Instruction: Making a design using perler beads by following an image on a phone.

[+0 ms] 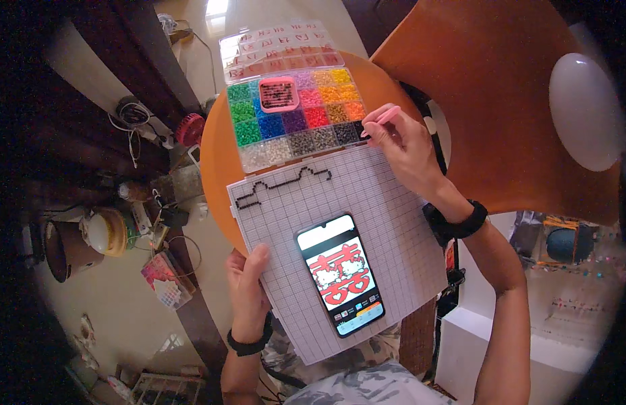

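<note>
My right hand [401, 144] grips a pair of pink tweezers [389, 115], whose tips are at the black-bead compartment in the near right corner of a sorted bead box [298, 139]. With thumb on top, my left hand [250, 283] holds the left edge of a white gridded pegboard [399, 223]. Along the board's far left part runs a stepped outline of black beads [282, 185]. On the board lies a smartphone [343, 276], its screen lit with a red and white pixel pattern. A small pink tray [279, 94] of black beads sits on the box.
The box's clear lid [282, 50], bearing red handwriting, is folded back. A round orange stool [217, 167] is under the box. An orange chair [500, 101] stands at the right. A dark bin [70, 250] and a small red fan [190, 129] are at the left.
</note>
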Demonstrator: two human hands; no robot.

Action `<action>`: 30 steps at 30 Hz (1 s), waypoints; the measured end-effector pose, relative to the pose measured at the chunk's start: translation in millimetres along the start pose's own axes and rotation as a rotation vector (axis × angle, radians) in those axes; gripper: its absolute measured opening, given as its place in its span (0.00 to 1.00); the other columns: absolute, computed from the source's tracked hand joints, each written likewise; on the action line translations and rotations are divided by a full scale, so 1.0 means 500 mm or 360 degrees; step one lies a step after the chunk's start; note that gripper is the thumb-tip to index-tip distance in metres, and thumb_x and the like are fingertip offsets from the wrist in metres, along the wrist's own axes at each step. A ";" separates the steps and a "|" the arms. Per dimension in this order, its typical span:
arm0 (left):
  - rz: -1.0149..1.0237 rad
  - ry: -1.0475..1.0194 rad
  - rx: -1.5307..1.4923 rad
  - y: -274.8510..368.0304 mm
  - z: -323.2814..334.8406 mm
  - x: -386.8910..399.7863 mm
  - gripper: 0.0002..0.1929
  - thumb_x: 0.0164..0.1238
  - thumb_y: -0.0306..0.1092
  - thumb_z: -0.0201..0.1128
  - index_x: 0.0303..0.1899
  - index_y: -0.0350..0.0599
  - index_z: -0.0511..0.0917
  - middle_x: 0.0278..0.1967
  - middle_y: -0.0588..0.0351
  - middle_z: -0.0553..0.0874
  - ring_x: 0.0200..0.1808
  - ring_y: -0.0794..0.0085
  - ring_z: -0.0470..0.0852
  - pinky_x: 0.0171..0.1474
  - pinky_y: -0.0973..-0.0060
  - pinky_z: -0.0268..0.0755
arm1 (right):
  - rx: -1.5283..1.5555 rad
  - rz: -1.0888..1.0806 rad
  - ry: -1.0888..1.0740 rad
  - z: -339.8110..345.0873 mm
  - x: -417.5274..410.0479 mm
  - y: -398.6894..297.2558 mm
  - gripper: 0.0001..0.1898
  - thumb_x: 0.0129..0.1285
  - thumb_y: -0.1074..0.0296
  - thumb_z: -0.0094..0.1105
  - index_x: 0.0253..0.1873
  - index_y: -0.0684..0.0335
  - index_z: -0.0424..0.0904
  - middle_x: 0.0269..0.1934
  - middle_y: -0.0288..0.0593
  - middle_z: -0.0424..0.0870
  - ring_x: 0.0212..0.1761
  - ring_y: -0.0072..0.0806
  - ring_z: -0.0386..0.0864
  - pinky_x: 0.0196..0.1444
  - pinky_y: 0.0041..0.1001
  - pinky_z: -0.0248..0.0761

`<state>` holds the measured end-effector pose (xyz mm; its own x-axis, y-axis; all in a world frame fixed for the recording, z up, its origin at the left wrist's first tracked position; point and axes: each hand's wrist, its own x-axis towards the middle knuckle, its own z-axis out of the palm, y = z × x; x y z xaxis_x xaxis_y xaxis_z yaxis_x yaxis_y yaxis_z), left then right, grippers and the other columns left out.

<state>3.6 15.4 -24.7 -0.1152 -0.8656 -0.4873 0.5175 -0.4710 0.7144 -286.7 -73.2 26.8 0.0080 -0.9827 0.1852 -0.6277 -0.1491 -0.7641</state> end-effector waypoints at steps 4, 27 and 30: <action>-0.0009 -0.0003 -0.0027 -0.006 -0.008 0.001 0.13 0.68 0.31 0.63 0.49 0.33 0.77 0.43 0.51 0.87 0.39 0.75 0.86 0.42 0.76 0.79 | 0.0156 0.0123 -0.0007 -0.004 0.000 -0.004 0.05 0.74 0.71 0.55 0.42 0.65 0.74 0.44 0.41 0.79 0.43 0.23 0.82 0.48 0.22 0.81; 0.0015 -0.0083 0.0013 -0.006 -0.008 0.003 0.15 0.70 0.33 0.63 0.52 0.33 0.78 0.47 0.51 0.87 0.43 0.75 0.85 0.47 0.76 0.77 | 0.0095 -0.0431 -0.0232 0.051 -0.034 -0.076 0.07 0.67 0.76 0.60 0.38 0.66 0.69 0.37 0.45 0.82 0.34 0.34 0.81 0.35 0.29 0.74; -0.0013 -0.0081 0.0026 -0.003 -0.008 0.001 0.15 0.70 0.33 0.63 0.52 0.33 0.78 0.47 0.51 0.87 0.43 0.75 0.85 0.47 0.76 0.77 | 0.0048 -0.0471 -0.0231 0.054 -0.034 -0.075 0.07 0.67 0.76 0.61 0.38 0.66 0.69 0.36 0.45 0.81 0.34 0.36 0.81 0.35 0.30 0.73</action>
<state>6.0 16.3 -28.1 -0.1624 -0.8691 -0.4672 0.5025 -0.4803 0.7189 -242.1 -54.1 35.6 0.2989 -0.9014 0.3131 -0.5583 -0.4313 -0.7087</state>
